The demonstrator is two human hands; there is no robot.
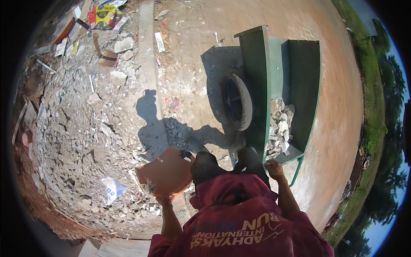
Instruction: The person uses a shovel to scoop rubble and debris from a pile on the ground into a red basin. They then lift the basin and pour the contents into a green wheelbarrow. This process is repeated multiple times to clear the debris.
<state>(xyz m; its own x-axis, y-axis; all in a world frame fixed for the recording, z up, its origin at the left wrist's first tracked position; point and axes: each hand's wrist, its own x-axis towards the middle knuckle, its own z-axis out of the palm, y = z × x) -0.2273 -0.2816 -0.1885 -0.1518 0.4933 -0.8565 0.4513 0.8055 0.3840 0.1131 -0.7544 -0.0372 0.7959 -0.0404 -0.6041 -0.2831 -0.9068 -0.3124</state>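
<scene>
My left hand [164, 200] is closed on the near rim of a reddish-brown tub [165, 171]. The tub hangs tilted beside my left leg, over the edge of the rubble, and a dark ragged patch shows at its far right corner. My right hand [274, 168] is curled at the near end of a green metal cart [257, 85], where its tubular handle [297, 171] begins; its fingers look closed round that frame, though partly hidden. Broken pale rubble [280, 128] lies in the near part of the cart bed.
A spoked wheel [240, 103] stands on the cart's left side. Broken rubble [77, 141] covers the ground at left, with a hoe [107, 57], a yellow-red sack [105, 17] and a blue-white scrap [113, 190] on it. Brown ground [338, 107] lies right of the cart, then grass [371, 107].
</scene>
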